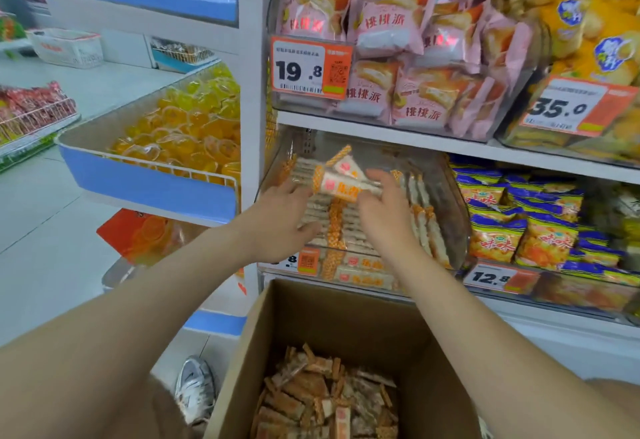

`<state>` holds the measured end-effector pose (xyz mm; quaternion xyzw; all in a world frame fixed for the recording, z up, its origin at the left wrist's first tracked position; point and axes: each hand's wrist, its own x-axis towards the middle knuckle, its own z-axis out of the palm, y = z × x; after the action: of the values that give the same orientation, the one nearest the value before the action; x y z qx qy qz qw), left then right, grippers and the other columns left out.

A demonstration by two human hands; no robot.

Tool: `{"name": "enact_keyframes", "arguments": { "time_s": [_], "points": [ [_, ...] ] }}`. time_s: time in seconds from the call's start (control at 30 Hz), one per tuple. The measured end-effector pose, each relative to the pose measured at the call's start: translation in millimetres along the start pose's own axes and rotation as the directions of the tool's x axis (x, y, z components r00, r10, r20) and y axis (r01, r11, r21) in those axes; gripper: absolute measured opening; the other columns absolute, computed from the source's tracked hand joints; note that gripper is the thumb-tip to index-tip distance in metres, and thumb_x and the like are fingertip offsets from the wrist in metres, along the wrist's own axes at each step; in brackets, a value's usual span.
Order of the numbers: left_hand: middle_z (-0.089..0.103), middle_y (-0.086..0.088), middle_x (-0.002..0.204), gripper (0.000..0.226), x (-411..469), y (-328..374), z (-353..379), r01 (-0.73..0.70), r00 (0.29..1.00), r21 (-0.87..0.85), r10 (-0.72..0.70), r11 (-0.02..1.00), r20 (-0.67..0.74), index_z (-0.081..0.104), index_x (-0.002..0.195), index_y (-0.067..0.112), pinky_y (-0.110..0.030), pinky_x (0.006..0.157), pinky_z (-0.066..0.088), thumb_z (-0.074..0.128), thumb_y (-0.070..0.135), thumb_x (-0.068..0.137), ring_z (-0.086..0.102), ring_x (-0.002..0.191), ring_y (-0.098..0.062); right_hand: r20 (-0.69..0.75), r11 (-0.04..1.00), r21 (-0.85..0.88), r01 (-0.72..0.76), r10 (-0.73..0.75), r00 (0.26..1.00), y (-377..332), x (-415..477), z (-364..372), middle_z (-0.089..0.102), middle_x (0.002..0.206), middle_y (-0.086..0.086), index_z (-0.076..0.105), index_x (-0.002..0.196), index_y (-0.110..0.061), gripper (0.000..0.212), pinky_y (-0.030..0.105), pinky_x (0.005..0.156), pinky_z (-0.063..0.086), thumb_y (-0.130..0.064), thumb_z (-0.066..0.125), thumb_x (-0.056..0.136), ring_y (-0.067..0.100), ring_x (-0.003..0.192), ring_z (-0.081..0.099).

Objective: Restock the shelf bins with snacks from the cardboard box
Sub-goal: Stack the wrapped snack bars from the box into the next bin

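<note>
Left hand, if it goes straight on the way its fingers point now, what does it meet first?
Probably the loose snack packets just ahead of the left hand, over the clear bin; depth is unclear, so it might slide under them.

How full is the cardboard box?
Partly full. The cardboard box has orange-wrapped snacks lying low in its bottom, with bare inner walls showing above them.
</note>
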<state>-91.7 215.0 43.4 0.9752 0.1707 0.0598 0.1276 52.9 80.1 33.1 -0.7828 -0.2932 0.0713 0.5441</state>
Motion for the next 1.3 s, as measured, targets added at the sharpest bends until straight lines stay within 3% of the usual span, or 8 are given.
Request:
{"name": "enact_keyframes", "arguments": {
  "time_s": [0.13,0.27,0.4,0.5,0.63,0.8,1.13,1.3],
  "points": [
    [0.033,-0.022,0.159,0.102,11,-14,23,0.039,0.984,0.110,-0.057,0.993,0.170,0.030,0.157,0.004,-0.053,0.124,0.020,0.014,0.080,0.090,0.023,0.152,-0.040,-0.014,0.971,-0.235,0.047,-0.051,0.999,8,40,27,0.068,0.115,0.016,0.045,0.151,-0.024,0.055,0.035,0.084,0.053,-0.038,0.045,0.097,0.031,0.099,0.067],
    [0.024,-0.020,0.163,0.108,20,-19,31,0.024,0.976,0.126,-0.050,0.992,0.212,0.029,0.156,0.005,-0.056,0.125,0.017,0.000,0.078,0.082,0.014,0.155,-0.038,0.086,0.915,-0.373,0.151,-0.128,0.988,16,77,51,0.047,0.143,0.022,0.040,0.156,-0.008,0.054,0.038,0.109,0.038,-0.019,0.050,0.104,0.039,0.136,0.046],
    [0.031,-0.021,0.156,0.076,21,-11,34,0.051,0.971,0.168,-0.088,0.985,0.222,0.038,0.145,0.004,-0.057,0.123,0.020,0.013,0.056,0.097,0.024,0.148,-0.040,0.109,0.847,-0.472,0.246,-0.220,0.969,27,107,70,0.044,0.147,0.020,0.040,0.158,-0.014,0.053,0.041,0.108,0.040,-0.014,0.049,0.105,0.040,0.136,0.046],
    [0.034,-0.021,0.151,0.058,22,-7,31,0.078,0.969,0.159,-0.112,0.984,0.219,0.040,0.142,0.003,-0.054,0.122,0.023,0.027,0.047,0.106,0.028,0.145,-0.041,0.186,0.755,-0.623,0.205,-0.111,0.976,36,121,79,0.038,0.154,0.017,0.036,0.159,-0.034,0.052,0.049,0.115,0.031,-0.026,0.041,0.108,0.042,0.141,0.033],
    [0.020,-0.022,0.164,0.062,23,-5,29,0.070,0.966,0.142,-0.102,0.987,0.239,0.034,0.148,0.002,-0.055,0.125,0.015,0.028,0.048,0.107,0.015,0.154,-0.041,0.194,0.739,-0.620,0.265,-0.183,0.964,36,136,85,0.049,0.151,0.019,0.041,0.156,-0.030,0.049,0.045,0.114,0.025,-0.021,0.040,0.107,0.041,0.141,0.036],
    [0.017,-0.024,0.165,0.065,25,-2,27,0.066,0.958,0.160,-0.107,0.985,0.267,0.033,0.150,0.001,-0.058,0.126,0.014,0.026,0.049,0.107,0.012,0.155,-0.042,0.118,0.782,-0.541,0.310,-0.295,0.948,30,145,87,0.056,0.138,0.020,0.062,0.136,-0.020,0.039,0.049,0.108,0.045,-0.007,0.048,0.103,0.041,0.139,0.041],
    [0.010,-0.024,0.168,0.068,26,2,23,0.046,0.944,0.184,-0.103,0.982,0.314,0.026,0.156,0.001,-0.058,0.127,0.012,0.028,0.049,0.107,0.008,0.156,-0.044,-0.165,0.865,-0.484,0.134,-0.240,0.957,34,144,97,0.062,0.127,0.010,0.071,0.121,-0.020,0.031,0.033,0.094,0.050,-0.037,0.068,0.095,0.029,0.119,0.058],
    [0.010,-0.024,0.169,0.066,25,2,20,0.045,0.942,0.171,-0.099,0.984,0.320,0.027,0.155,0.002,-0.056,0.127,0.014,0.028,0.048,0.108,0.010,0.156,-0.044,-0.048,0.821,-0.550,0.156,-0.217,0.975,34,143,94,0.059,0.128,0.010,0.065,0.122,-0.024,0.037,0.040,0.095,0.052,-0.040,0.075,0.090,0.031,0.122,0.055]
  ]
}}
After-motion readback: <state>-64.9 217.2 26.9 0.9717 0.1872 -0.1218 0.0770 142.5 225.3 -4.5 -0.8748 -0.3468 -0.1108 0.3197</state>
